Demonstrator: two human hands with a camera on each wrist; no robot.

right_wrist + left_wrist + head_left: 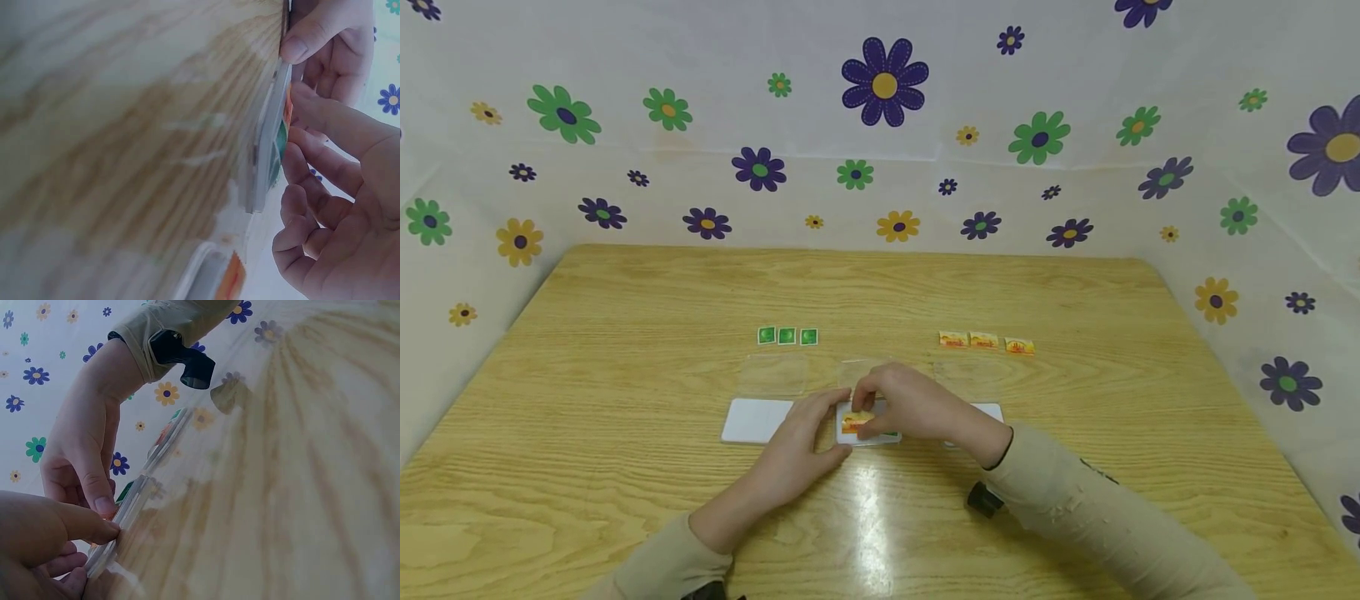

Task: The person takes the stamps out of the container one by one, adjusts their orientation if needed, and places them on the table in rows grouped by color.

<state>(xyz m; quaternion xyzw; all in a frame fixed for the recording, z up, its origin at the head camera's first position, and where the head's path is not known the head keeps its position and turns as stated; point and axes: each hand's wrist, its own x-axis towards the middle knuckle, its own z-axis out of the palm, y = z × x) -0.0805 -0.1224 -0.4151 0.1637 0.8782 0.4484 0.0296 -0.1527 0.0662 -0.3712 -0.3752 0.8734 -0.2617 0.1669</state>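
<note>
In the head view a flat white case (880, 442) lies in the middle of the table, with a small orange-and-yellow card (852, 422) on its left part. My right hand (913, 404) pinches this card at its right side between thumb and fingers. A bit of green (279, 147) shows on the same case in the right wrist view, beside the orange. My left hand (797, 450) holds the case by its left end, thumb at the near edge and fingers at the far edge. In the left wrist view the left thumb (94, 528) presses the case's rim.
White cases flank the middle one, left (752, 421) and right (992, 412), the right partly behind my forearm. Clear plastic pieces (772, 375) lie behind them. Farther back are three green square cards (786, 336) and three orange-yellow cards (983, 341). A flowered cloth (820, 196) surrounds the table.
</note>
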